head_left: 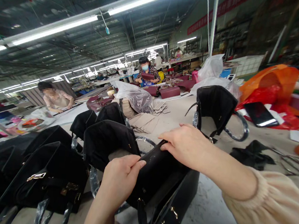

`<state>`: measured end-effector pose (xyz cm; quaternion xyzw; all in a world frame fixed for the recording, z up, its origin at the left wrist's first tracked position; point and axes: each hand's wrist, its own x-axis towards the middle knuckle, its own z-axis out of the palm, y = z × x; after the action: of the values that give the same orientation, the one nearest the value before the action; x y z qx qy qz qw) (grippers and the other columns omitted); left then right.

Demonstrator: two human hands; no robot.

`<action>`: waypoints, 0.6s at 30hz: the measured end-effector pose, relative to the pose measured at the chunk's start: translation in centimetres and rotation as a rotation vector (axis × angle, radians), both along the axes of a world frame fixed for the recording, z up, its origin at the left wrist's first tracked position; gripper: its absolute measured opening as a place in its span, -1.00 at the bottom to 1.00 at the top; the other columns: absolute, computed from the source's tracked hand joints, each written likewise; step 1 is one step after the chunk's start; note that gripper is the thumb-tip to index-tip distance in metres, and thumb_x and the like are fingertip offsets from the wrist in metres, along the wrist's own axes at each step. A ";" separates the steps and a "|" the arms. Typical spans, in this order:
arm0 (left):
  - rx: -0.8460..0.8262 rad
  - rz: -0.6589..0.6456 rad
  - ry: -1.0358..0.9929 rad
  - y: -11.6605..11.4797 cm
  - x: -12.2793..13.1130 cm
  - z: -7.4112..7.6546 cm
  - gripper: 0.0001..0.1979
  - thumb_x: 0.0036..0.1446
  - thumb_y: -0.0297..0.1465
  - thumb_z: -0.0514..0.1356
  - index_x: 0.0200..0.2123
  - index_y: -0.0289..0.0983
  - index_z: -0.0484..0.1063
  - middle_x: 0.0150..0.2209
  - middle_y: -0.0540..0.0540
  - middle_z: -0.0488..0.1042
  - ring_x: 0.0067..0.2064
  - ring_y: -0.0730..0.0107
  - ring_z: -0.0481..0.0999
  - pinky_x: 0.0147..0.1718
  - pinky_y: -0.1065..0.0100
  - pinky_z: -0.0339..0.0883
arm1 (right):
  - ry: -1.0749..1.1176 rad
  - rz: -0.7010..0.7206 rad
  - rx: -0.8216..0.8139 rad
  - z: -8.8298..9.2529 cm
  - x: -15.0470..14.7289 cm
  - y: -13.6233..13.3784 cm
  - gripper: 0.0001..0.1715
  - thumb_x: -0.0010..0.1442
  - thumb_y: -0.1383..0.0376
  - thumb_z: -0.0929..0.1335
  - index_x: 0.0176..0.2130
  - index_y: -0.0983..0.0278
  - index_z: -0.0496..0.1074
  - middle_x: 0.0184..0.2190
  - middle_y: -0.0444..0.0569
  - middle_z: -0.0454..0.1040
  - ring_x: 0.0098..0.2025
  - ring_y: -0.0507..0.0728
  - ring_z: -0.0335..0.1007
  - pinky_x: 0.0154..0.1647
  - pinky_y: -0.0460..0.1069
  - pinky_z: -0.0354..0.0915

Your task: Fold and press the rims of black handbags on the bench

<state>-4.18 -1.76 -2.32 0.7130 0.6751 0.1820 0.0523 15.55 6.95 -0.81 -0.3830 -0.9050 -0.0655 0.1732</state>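
A black handbag (168, 180) with gold fittings stands tilted and open at the lower middle of the head view. My left hand (120, 174) pinches its top edge at the left, thumb and fingers pressed together. Further along the same edge, my right hand (184, 144) pinches it too, its fingers closed on the rim. Directly behind and to the left sits another open black handbag (109, 140), its handle wrapped in clear plastic. Part of the held bag's outer side is hidden below my right forearm.
More black bags (50, 176) crowd the left. One black bag (216, 106) stands beyond my right hand. Beige panels (144, 122), a black tablet (261, 114), scissors (292, 160) and red and orange plastic bags (273, 84) lie on the table. People work farther back.
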 end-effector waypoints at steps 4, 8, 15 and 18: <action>-0.018 0.014 -0.017 -0.1 0.0 -0.2 -0.63 0.23 -0.26 0.02 -0.59 -0.25 0.35 -0.59 0.03 0.32 -0.50 0.44 0.30 -0.49 0.43 0.04 | 0.004 0.004 -0.013 0.0 -0.1 0.1 -0.83 0.20 0.22 0.33 -0.29 0.17 0.53 -0.42 -0.05 0.57 -0.30 0.19 0.50 0.00 0.15 0.20; -0.025 0.013 -0.026 -0.1 0.0 -0.1 -0.63 0.23 -0.25 0.02 -0.59 -0.24 0.34 -0.58 0.03 0.32 -0.49 0.44 0.30 -0.48 0.43 0.03 | 0.009 0.006 -0.050 0.1 -0.1 0.2 -0.84 0.20 0.21 0.33 -0.30 0.15 0.53 -0.41 -0.07 0.57 -0.28 0.20 0.50 0.10 0.24 0.13; -0.034 0.019 -0.007 0.0 -0.1 0.0 -0.62 0.24 -0.25 0.01 -0.59 -0.24 0.30 -0.58 0.04 0.28 -0.49 0.44 0.29 -0.49 0.42 0.01 | -0.004 -0.021 -0.081 0.4 -0.4 0.1 -0.82 0.21 0.22 0.33 -0.31 0.18 0.53 -0.40 -0.04 0.58 -0.26 0.21 0.50 0.12 0.27 0.10; -0.040 0.030 0.030 0.0 0.0 -0.1 -0.64 0.25 -0.26 0.00 -0.58 -0.24 0.30 -0.57 0.03 0.31 -0.48 0.43 0.32 -0.48 0.42 0.03 | -0.024 -0.027 -0.100 0.6 -0.5 0.1 -0.80 0.22 0.22 0.31 -0.32 0.19 0.54 -0.40 -0.04 0.57 -0.26 0.20 0.49 0.15 0.29 0.05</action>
<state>-4.16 -1.75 -2.39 0.7044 0.6898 0.1583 0.0538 15.00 7.05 -0.18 -0.4023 -0.9040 -0.0269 0.1419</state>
